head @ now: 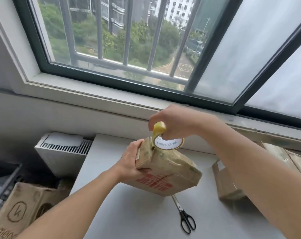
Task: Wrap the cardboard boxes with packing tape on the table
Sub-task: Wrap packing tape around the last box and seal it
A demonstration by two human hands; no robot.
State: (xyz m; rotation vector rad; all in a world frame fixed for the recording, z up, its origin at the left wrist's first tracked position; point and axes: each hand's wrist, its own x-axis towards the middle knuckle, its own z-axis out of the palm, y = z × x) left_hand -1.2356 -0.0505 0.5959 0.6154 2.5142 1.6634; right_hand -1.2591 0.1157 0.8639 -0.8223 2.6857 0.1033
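Left hand (130, 163) is being clamped round the end of the cardboard box (170, 171) | box being held tilted over the desk (112, 213) middle | tape roll (168, 144) being gripped by right hand (174, 123) atop it

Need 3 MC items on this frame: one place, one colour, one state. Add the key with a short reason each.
1. Where are the scissors?
A) on the table, just this side of the held cardboard box
B) on the windowsill
C) on the floor

2. Scissor handle colour?
A) red
B) black
C) yellow

3. Right hand state?
A) flat on the table
B) hanging idle
C) gripping the tape roll

Key:
1 A, they lie on the grey top, tips by the box's near corner.
2 B, both loops are black.
3 C, its fingers curl through the roll's core above the box.
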